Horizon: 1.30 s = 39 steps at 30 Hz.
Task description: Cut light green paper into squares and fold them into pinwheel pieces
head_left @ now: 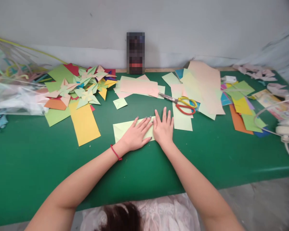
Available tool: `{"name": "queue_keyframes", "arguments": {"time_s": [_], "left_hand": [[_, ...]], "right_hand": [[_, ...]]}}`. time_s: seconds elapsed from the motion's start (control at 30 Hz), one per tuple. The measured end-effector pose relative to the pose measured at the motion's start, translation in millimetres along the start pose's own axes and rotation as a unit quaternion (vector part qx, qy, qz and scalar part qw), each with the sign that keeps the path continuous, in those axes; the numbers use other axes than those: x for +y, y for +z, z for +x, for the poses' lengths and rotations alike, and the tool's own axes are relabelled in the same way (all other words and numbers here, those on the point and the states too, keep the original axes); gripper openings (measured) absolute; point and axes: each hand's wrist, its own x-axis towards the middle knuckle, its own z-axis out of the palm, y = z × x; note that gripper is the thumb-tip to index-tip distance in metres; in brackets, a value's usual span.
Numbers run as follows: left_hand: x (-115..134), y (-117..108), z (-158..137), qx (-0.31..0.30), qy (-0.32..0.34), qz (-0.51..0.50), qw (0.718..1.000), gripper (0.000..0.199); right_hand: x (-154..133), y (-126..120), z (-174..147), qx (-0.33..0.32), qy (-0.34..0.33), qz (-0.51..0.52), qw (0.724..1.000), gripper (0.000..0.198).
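Note:
A pale green sheet of paper lies on the green table in front of me, with crease lines at its left end. My left hand rests flat across its middle, fingers stretched toward the right. Over the sheet's right end lies my right hand, palm down with fingers spread and pointing away from me. The fingertips of the left hand come up close to the right thumb side. Both hands cover much of the paper. Just beyond them sits a small folded pale green paper square.
Scissors with yellow and red handles lie on paper sheets to the right. Folded paper pieces pile up at the left, by a yellow sheet. A phone leans on the wall. A white cable crosses the right side.

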Motion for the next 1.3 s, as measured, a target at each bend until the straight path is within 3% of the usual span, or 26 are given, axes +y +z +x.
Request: {"name": "queue_keyframes", "arguments": {"time_s": [0.37, 0.53, 0.63, 0.73, 0.83, 0.93, 1.13, 1.3], "left_hand": [[-45, -17, -83, 0.002, -0.184, 0.074, 0.980, 0.059], [-22, -29, -67, 0.017, -0.239, 0.124, 0.963, 0.052], [9, -22, -32, 0.036, -0.250, 0.110, 0.961, 0.051], [38, 0, 3, 0.045, -0.251, 0.058, 0.965, 0.053], [50, 18, 14, 0.061, -0.256, 0.040, 0.964, 0.052], [39, 19, -4, 0.057, -0.226, 0.033, 0.972, 0.057], [1, -1, -64, 0.042, -0.262, 0.050, 0.963, 0.062], [-2, -8, -77, 0.064, -0.221, 0.060, 0.971, 0.053]], "right_hand": [[2, 3, -2, -0.014, 0.001, -0.018, 1.000, 0.047], [1, 4, -2, -0.009, 0.000, -0.022, 1.000, 0.048], [1, 6, -3, 0.004, -0.001, -0.026, 1.000, 0.047], [0, 7, -4, 0.017, 0.001, -0.031, 0.999, 0.047], [-1, 7, -3, 0.012, 0.004, -0.034, 0.999, 0.047], [-1, 7, -3, 0.004, 0.010, -0.033, 0.999, 0.047], [1, 8, -3, 0.005, 0.015, -0.015, 1.000, 0.048], [0, 7, -4, 0.011, 0.017, 0.014, 1.000, 0.049]]}}
